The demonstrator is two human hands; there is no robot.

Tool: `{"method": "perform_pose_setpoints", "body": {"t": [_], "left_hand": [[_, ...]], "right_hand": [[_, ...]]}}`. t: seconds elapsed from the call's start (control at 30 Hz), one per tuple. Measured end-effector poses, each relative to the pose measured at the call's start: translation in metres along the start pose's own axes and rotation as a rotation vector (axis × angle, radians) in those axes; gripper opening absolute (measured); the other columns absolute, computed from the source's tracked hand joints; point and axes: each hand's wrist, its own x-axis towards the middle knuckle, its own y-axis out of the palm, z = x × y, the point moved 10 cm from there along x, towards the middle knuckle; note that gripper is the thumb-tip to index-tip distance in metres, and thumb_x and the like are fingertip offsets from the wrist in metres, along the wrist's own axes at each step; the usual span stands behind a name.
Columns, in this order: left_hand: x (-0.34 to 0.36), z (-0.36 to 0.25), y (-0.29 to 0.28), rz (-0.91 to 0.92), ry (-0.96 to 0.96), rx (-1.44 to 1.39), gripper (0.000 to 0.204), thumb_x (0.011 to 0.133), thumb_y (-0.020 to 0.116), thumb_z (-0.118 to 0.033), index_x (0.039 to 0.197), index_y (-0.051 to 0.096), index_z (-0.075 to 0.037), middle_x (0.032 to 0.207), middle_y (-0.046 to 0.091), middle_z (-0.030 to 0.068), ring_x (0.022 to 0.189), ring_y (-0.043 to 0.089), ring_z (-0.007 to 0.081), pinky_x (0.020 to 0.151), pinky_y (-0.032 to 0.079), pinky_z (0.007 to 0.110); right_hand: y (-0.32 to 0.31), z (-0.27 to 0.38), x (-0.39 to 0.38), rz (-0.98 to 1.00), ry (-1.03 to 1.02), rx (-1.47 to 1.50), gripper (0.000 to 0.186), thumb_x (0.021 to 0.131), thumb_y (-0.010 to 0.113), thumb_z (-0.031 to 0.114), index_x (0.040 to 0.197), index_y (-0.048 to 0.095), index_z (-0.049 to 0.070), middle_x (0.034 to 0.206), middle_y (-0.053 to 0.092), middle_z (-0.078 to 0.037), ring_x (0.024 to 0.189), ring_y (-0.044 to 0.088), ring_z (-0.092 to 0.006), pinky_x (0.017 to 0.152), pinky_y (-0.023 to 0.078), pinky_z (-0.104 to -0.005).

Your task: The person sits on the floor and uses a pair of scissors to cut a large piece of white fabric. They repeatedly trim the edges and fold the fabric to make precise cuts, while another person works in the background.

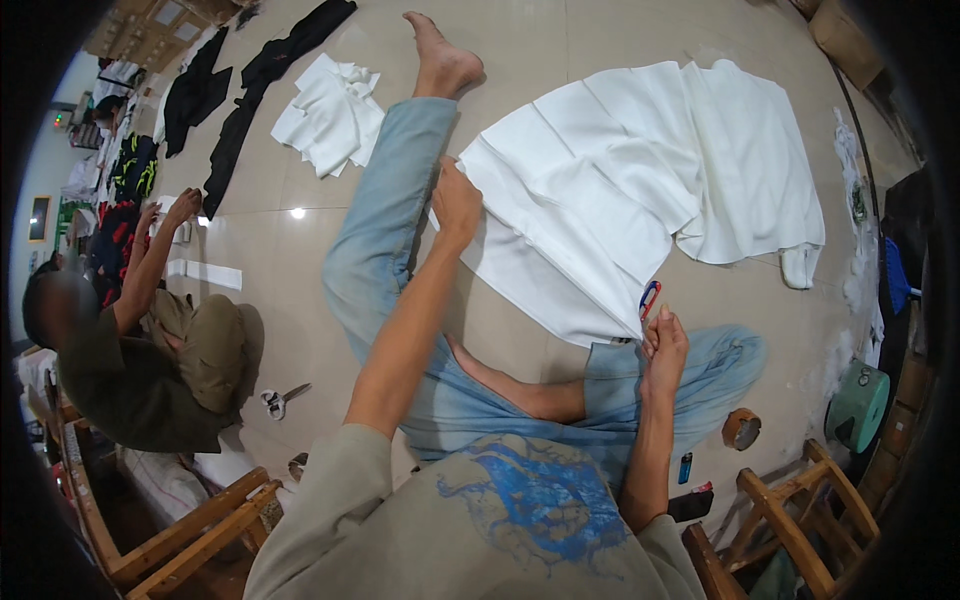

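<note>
A white cloth piece (570, 200) lies spread on the floor in front of me, with folds running across it. My left hand (457, 205) is closed on its left edge, beside my raised knee. Near the cloth's lower corner, my right hand (665, 348) is closed around small red-and-blue thread snips (650, 298), which stick up past the fingers. That corner reaches the right fingertips; whether they also pinch it is hard to make out. More white cloth (745, 160) lies against the piece on the right.
A crumpled white cloth (330, 115) and black garments (270, 70) lie at the far left. Another person (130, 350) sits at left, near scissors (283, 400). At right are a tape roll (741, 429), a lighter (685, 467), a green round object (858, 407) and a wooden frame (800, 510).
</note>
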Motion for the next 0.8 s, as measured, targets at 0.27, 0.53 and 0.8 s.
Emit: {"method": "perform_pose_setpoints", "body": {"t": [0.27,0.53,0.8], "left_hand": [[0.039,0.006,-0.008,-0.001,-0.08,0.025,0.04,0.084,0.062,0.004,0.119,0.041,0.004,0.101,0.068,0.0353,0.099,0.067,0.0528,0.089,0.051,0.057],[-0.03,-0.009,-0.022,-0.131,-0.165,-0.099,0.068,0.094,0.067,-0.044,0.13,0.039,0.008,0.102,0.07,0.0329,0.099,0.069,0.0481,0.091,0.053,0.053],[-0.17,-0.04,0.056,0.458,-0.232,-0.032,0.052,0.096,0.061,-0.043,0.082,0.07,0.006,0.085,0.072,0.0277,0.087,0.07,0.0467,0.081,0.055,0.051]], "right_hand": [[-0.026,0.004,-0.038,0.007,0.006,0.026,0.035,0.107,0.059,0.034,0.081,0.052,0.011,0.063,0.037,0.006,0.055,0.031,-0.0046,0.051,0.027,-0.0224],[-0.009,-0.006,-0.034,0.037,0.058,0.194,0.03,0.108,0.056,0.029,0.088,0.056,0.008,0.07,0.045,0.003,0.062,0.04,-0.007,0.056,0.034,-0.0226],[0.004,0.002,-0.042,0.086,0.033,0.225,0.032,0.109,0.055,0.032,0.088,0.058,0.007,0.072,0.049,0.001,0.066,0.048,-0.0098,0.061,0.041,-0.0248]]}}
